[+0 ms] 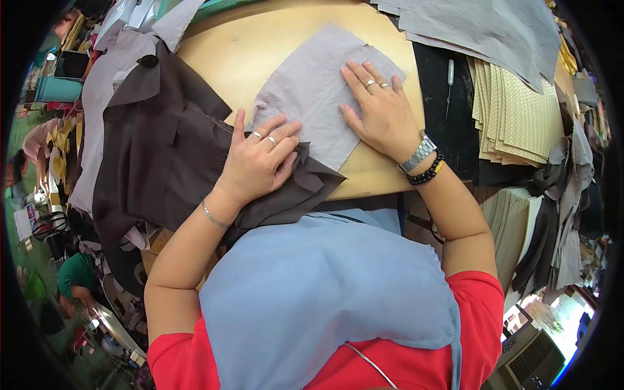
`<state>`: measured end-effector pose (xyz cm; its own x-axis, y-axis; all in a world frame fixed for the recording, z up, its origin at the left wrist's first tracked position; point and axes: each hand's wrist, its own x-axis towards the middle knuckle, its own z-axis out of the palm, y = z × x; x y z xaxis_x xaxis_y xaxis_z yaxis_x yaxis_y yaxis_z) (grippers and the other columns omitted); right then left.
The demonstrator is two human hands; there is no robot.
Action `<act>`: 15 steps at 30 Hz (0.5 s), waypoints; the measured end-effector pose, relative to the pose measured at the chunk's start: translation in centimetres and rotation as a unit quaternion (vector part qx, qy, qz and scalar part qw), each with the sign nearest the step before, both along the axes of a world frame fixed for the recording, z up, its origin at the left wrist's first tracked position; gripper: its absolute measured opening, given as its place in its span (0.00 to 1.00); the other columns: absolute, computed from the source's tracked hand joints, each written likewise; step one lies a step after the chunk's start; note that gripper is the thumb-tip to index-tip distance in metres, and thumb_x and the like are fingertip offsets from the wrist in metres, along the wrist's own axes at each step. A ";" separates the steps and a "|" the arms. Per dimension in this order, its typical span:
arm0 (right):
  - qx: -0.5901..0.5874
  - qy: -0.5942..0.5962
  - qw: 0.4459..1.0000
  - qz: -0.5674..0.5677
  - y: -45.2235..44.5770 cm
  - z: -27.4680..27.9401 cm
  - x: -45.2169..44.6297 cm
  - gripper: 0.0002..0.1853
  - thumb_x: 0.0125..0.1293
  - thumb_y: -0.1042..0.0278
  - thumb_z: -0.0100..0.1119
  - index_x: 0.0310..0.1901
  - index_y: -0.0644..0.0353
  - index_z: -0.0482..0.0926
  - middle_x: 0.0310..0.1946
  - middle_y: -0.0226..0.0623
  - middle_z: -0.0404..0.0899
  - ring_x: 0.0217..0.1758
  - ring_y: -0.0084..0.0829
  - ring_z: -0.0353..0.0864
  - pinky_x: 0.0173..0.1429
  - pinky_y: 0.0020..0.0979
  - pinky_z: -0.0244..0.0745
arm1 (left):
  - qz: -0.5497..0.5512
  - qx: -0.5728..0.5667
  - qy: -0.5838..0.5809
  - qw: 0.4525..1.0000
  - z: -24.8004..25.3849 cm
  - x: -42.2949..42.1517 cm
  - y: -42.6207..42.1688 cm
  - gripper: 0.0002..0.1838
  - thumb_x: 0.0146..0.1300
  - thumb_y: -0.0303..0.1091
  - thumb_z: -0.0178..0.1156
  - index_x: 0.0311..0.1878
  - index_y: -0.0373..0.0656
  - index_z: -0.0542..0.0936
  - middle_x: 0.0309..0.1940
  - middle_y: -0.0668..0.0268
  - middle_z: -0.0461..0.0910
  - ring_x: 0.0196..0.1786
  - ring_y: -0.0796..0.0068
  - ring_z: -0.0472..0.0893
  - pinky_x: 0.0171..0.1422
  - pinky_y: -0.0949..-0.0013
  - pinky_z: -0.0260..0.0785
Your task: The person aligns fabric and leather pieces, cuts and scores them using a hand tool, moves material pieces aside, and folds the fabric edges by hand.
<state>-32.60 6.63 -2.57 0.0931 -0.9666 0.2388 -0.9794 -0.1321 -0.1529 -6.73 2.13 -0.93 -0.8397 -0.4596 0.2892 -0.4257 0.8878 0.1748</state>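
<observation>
A pale grey cloth piece (299, 75) lies on the light wooden board in front of me. My right hand (383, 107) rests flat on its right part, fingers stretched out. My left hand (263, 153) is at the cloth's lower left, where a dark brown cloth (162, 156) overlaps it. Its thumb and forefinger close on a fold of the dark cloth, while the other fingertips reach the grey piece. The dark cloth, which has a seam, spreads left and hangs over the board's near edge. The fingertips' underside is hidden.
The board (227, 55) has a rounded edge. To the right are a screwdriver-like tool (450, 73) with a pale handle, stacked cream patterned sheets (517, 114) and grey cloth (481, 32). More grey cloth (91, 143) hangs at left. A person in green (77, 276) is at lower left.
</observation>
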 end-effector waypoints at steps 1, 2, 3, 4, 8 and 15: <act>0.004 0.009 1.000 -0.009 -0.2 -0.1 -0.2 0.31 0.66 0.51 0.55 0.68 0.56 0.68 0.71 0.39 0.66 0.74 0.42 0.65 0.68 0.64 0.60 | 0.000 0.002 0.001 1.000 0.0 0.0 0.0 0.07 0.59 0.35 0.63 0.41 0.51 0.79 0.54 0.76 0.81 0.60 0.74 0.78 0.78 0.36 0.36; 0.004 0.014 1.000 -0.017 -0.5 -0.2 -0.5 0.32 0.67 0.50 0.55 0.69 0.56 0.67 0.71 0.39 0.65 0.74 0.42 0.64 0.68 0.66 0.59 | 0.000 0.003 0.003 1.000 0.0 0.0 0.0 0.07 0.59 0.35 0.63 0.41 0.51 0.79 0.54 0.76 0.81 0.60 0.74 0.78 0.78 0.36 0.36; 0.003 0.020 0.999 -0.025 -0.9 -0.3 -0.9 0.32 0.67 0.49 0.54 0.69 0.56 0.66 0.72 0.39 0.65 0.74 0.42 0.64 0.68 0.67 0.58 | 0.000 0.003 0.005 1.000 0.1 0.0 0.0 0.08 0.58 0.35 0.63 0.41 0.51 0.79 0.54 0.76 0.81 0.60 0.74 0.78 0.78 0.35 0.37; 0.002 0.026 0.999 -0.033 -1.2 -0.4 -1.3 0.33 0.68 0.48 0.53 0.70 0.56 0.66 0.72 0.38 0.64 0.75 0.43 0.63 0.68 0.68 0.57 | -0.001 0.004 0.004 1.000 0.1 0.0 0.0 0.08 0.58 0.35 0.63 0.41 0.51 0.79 0.54 0.76 0.81 0.60 0.74 0.78 0.77 0.35 0.38; -0.002 0.058 0.996 -0.071 -2.3 -0.1 -2.5 0.34 0.68 0.44 0.51 0.70 0.55 0.65 0.72 0.38 0.64 0.75 0.41 0.62 0.69 0.70 0.53 | -0.001 0.009 0.007 1.000 -0.1 0.1 0.1 0.09 0.58 0.36 0.64 0.42 0.51 0.79 0.55 0.75 0.80 0.60 0.72 0.77 0.75 0.33 0.42; 0.000 0.015 0.996 0.084 -1.1 1.0 -0.2 0.37 0.67 0.39 0.52 0.71 0.51 0.64 0.72 0.41 0.64 0.76 0.39 0.63 0.73 0.69 0.45 | 0.007 0.028 0.012 1.000 -0.1 0.2 0.1 0.11 0.59 0.36 0.65 0.45 0.52 0.80 0.57 0.75 0.79 0.62 0.71 0.76 0.74 0.34 0.46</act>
<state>-32.82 5.54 -1.56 0.2612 -0.9366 0.2336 -0.9474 -0.2951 -0.1236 -6.54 2.21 -1.03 -0.8258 -0.4875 0.2836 -0.4333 0.8703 0.2342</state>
